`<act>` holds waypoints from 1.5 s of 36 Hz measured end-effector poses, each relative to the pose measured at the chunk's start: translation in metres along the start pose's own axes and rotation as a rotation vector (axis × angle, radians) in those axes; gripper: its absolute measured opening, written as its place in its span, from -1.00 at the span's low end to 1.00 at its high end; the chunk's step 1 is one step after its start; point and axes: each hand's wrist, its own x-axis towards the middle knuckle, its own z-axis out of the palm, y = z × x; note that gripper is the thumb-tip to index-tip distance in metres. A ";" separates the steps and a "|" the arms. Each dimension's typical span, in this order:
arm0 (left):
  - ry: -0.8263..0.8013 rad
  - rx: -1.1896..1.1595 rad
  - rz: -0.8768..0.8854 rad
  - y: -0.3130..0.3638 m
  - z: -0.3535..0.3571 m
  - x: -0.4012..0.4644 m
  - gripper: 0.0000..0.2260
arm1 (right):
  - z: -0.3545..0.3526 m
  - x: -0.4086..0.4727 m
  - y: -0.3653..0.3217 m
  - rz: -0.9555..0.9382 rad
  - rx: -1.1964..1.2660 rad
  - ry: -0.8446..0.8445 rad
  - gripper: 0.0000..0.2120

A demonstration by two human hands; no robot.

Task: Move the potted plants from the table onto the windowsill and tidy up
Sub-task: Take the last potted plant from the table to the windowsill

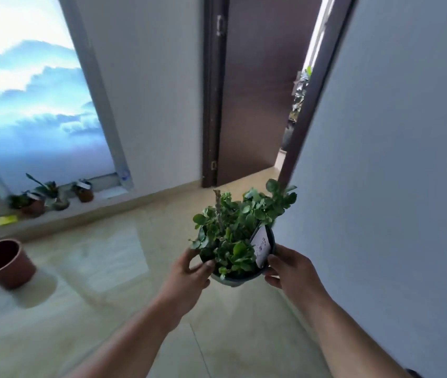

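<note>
Three small potted plants (50, 196) already sit on the windowsill (102, 193); a fourth, the leafy pot (234, 241), is carried above the floor, the left hand (189, 271) and right hand (289, 268) grasping its rim, well apart from the sill.

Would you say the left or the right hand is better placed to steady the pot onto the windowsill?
Left, probably. Both hands grip the potted plant, but the left hand is on the windowsill side.
</note>
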 end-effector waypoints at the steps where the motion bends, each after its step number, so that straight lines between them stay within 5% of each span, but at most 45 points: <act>1: 0.035 -0.005 0.023 0.005 -0.020 0.002 -0.72 | 0.022 0.008 -0.007 0.003 0.018 -0.027 -0.75; 17: 0.399 -0.031 0.025 0.044 -0.200 0.082 -0.73 | 0.236 0.148 -0.052 -0.004 -0.106 -0.382 -0.70; 35: 0.610 -0.159 -0.015 0.140 -0.360 0.327 -0.75 | 0.454 0.422 -0.137 0.062 -0.202 -0.570 -0.73; 54: 0.513 -0.205 -0.109 0.194 -0.581 0.520 -0.75 | 0.690 0.581 -0.193 0.098 -0.262 -0.523 -0.65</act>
